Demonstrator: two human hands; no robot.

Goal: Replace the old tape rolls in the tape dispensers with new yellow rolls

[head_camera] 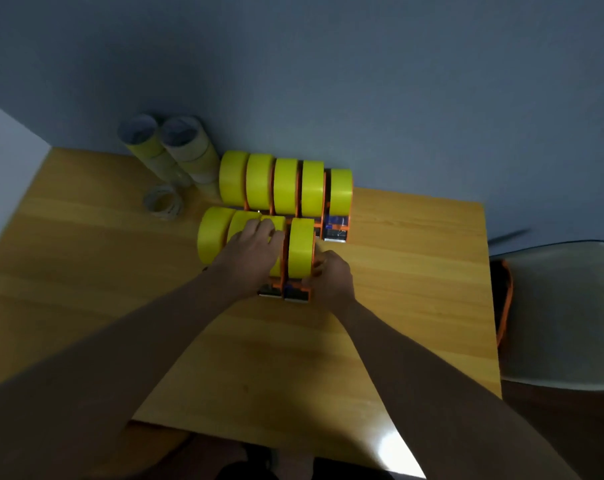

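Note:
Two rows of orange tape dispensers loaded with yellow rolls stand on the wooden table. The back row has several, side by side. In the front row, my left hand rests over the top of a yellow roll, fingers curled on it. My right hand grips the right side of the rightmost front dispenser, whose metal cutter end faces me. My left hand hides most of the dispenser under it.
Two stacks of old, pale tape rolls lean against the blue wall at the back left. A flat, nearly spent roll lies in front of them. A grey chair with an orange strap stands right of the table.

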